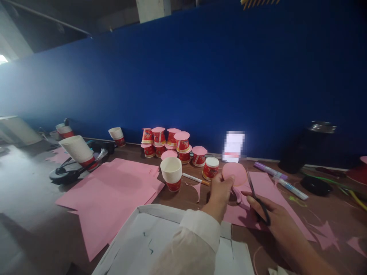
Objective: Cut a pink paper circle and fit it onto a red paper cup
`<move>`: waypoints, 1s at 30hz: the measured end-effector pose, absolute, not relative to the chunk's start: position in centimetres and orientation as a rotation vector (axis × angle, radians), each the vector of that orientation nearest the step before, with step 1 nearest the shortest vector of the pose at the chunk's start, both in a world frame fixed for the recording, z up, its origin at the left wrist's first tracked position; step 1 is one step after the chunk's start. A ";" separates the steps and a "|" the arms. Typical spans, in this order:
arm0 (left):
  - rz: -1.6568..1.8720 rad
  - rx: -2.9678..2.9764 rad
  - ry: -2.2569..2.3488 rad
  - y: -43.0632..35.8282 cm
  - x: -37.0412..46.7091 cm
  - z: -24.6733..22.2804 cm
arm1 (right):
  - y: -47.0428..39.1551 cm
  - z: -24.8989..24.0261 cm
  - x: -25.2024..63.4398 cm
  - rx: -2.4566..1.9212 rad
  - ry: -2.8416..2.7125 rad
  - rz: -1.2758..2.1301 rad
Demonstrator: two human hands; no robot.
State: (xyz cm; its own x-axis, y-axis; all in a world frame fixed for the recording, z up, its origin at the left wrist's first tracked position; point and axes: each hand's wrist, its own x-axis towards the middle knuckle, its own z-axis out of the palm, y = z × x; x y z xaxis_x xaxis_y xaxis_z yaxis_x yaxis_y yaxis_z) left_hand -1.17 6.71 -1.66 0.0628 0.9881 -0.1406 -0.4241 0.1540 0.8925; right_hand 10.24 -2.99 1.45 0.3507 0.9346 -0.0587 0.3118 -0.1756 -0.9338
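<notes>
My left hand (221, 190) pinches a round pink paper disc (234, 173) by its lower left edge, above the table. Dark-handled scissors (259, 206) are in my right hand (266, 214), with the fingers around the handles and the blades pointing up beside the disc. A curled pink strip (237, 195) hangs just under the disc. Below both hands lies a pink paper sheet (259, 183). Left of my left hand stand a small red cup with a white top (211, 165) and a taller stack of white-and-red paper cups (171, 172).
Several upturned red cups with pink discs (182, 141) are stacked by the blue partition (183, 76). Pink sheets (114, 191) lie at left, behind a white box lid (143, 229). Markers (271, 170), paper scraps (325, 233) and a dark bottle (301, 149) occupy the right.
</notes>
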 end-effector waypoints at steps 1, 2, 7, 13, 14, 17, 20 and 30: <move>1.256 0.787 0.925 6.7 -1.2 -1.6 | -2.9 1.3 10.3 -1.694 -1.111 0.879; 1.259 0.784 0.924 6.7 -1.2 -1.6 | -2.8 1.2 10.4 -1.697 -1.101 0.898; 1.270 0.763 0.911 6.6 -1.2 -1.4 | -2.7 1.1 10.6 -1.672 -1.085 0.908; 1.250 0.761 0.929 6.6 -1.3 -1.5 | -3.1 1.9 10.1 -1.630 -1.071 0.948; 1.254 0.761 0.929 6.6 -1.3 -1.5 | -3.1 1.9 10.1 -1.641 -1.086 0.939; 1.255 0.769 0.922 6.7 -1.2 -1.6 | -2.9 1.7 10.4 -1.696 -1.107 0.888; 1.249 0.776 0.924 6.6 -1.2 -1.5 | -2.7 1.3 10.8 -1.699 -1.126 0.903; 1.259 0.785 0.911 6.6 -1.3 -1.4 | -2.7 0.9 10.9 -1.703 -1.099 0.914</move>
State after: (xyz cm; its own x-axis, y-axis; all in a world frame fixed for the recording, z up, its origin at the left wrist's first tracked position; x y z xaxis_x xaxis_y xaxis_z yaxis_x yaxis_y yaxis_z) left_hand -1.32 6.62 -1.37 0.0680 0.9886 -0.1342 -0.4365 0.1504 0.8870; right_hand 10.86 -2.73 0.86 0.3352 0.9353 -0.1132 0.2819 -0.2142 -0.9352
